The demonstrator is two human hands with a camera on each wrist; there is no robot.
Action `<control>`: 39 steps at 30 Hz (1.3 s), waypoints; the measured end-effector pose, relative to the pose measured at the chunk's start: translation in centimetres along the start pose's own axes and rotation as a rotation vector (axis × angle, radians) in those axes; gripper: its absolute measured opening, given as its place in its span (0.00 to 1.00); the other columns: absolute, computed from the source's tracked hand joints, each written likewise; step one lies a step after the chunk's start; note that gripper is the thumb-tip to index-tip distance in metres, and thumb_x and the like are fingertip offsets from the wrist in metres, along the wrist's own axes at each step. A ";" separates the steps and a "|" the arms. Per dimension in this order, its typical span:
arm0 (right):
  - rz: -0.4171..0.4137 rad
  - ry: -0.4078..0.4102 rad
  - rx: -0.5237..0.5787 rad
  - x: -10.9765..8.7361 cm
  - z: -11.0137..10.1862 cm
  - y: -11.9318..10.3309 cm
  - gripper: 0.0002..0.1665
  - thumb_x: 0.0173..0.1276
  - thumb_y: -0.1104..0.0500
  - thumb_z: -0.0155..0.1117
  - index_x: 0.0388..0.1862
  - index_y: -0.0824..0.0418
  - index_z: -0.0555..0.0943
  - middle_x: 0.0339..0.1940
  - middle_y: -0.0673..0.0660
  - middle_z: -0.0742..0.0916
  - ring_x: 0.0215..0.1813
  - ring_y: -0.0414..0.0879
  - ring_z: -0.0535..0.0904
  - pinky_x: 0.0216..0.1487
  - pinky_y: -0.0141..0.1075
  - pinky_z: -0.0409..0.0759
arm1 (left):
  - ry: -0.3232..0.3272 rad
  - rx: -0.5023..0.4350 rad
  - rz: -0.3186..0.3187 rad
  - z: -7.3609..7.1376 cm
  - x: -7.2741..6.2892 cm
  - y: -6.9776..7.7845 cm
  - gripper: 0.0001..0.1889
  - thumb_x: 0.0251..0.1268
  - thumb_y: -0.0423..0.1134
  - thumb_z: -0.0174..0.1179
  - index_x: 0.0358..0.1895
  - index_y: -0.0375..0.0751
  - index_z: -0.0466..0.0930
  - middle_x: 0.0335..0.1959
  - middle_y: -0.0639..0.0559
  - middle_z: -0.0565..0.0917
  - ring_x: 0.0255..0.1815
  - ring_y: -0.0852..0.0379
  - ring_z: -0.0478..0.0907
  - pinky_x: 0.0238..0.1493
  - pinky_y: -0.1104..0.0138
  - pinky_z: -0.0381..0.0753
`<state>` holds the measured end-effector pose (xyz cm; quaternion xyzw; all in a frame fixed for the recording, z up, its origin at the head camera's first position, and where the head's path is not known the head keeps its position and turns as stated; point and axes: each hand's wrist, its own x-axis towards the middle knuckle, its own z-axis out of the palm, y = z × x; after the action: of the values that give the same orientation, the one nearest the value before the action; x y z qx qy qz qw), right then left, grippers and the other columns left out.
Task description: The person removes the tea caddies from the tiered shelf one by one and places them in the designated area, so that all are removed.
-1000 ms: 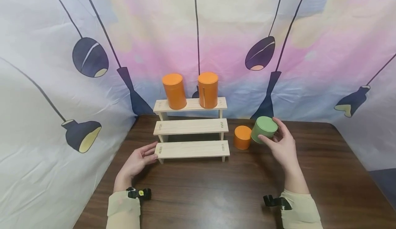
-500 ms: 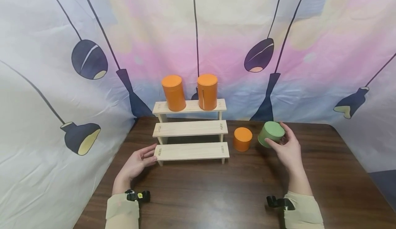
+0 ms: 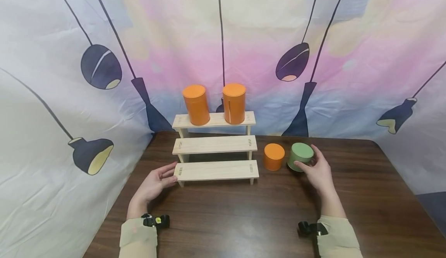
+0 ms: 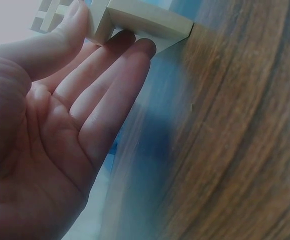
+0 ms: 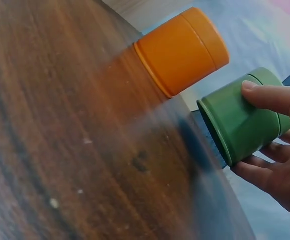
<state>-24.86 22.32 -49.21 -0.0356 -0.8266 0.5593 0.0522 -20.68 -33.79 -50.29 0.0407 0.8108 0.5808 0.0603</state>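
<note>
Green tin point(image 3: 300, 154) lowered, pinched in right grip point(image 3: 319, 172) — left grip point(image 3: 154, 183) straight-fingered against shelf point(image 3: 216, 170), palm point(image 4: 45, 145) visible only from left wrist view.

Curtained nook, room unclear — lamp-print cloth point(image 3: 258, 37) around brown table point(image 3: 230, 219).

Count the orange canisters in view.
3: the left tall canister and right tall canister stand on the top shelf; the short orange canister stands on the table, left of the green canister.

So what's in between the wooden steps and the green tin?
In the head view, the short orange tin stands between the wooden steps and the green tin.
</note>
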 end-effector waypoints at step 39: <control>0.039 -0.084 -0.012 0.1 0.7 1.4 0.61 0.71 0.56 0.79 0.90 0.61 0.49 0.82 0.73 0.66 0.79 0.70 0.66 0.72 0.61 0.76 | 0.009 0.021 -0.007 0.1 -0.1 0.3 0.33 0.77 0.29 0.64 0.80 0.27 0.64 0.74 0.28 0.73 0.70 0.40 0.78 0.58 0.64 0.88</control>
<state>-25.04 22.17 -50.83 -0.0286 -0.8304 0.5565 0.0063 -20.54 -33.60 -50.06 0.0358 0.8171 0.5724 0.0583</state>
